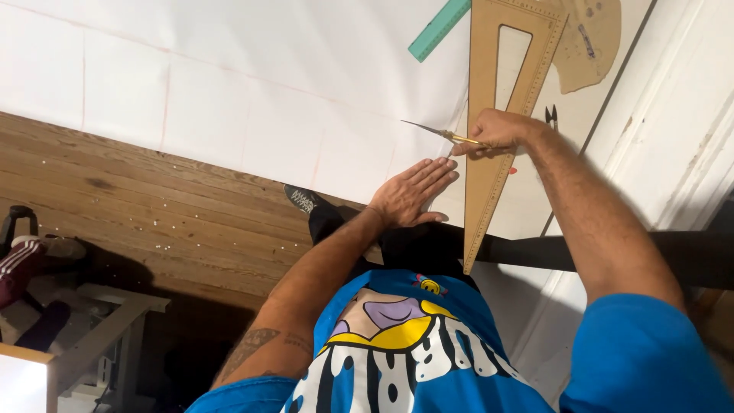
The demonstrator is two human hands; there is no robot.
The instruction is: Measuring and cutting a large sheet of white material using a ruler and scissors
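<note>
Pressing hand: left hand (409, 195) lies flat on the white paper (229, 92), fingers (432, 174) spread narrow and straight, holding nothing, tips just short of the scissor blades.
Cutting hand: right hand (497, 131) has its fingers closed round the yellow handles of the scissors (440, 134); the blades stand a little apart and point away past the left fingertips.
Paper: it lies over the wooden floor (138, 206) and bears faint pink ruled lines; the blades meet it just beyond the left fingers.
Set square: a large brown triangle (489, 138) lies under the right hand, its long edge running back toward the body, touching the paper right of the left fingers.
Doing it well: as I judge it, the flat hand should keep the sheet taut close to the blades while staying clear of them, and the blades should follow the ruled line in long strokes.
In the way: the set square sits right beside the blades and could catch the lower one; the left fingertips are near the cut.
Shoe: a dark shoe (304, 200) rests at the paper's edge, behind the left wrist.
Farther off: a green ruler (438, 30) lies beyond the scissors' tip; a brown curved template (589, 46) lies past the set square; small dark snips (550, 116) sit just right of the right hand.
</note>
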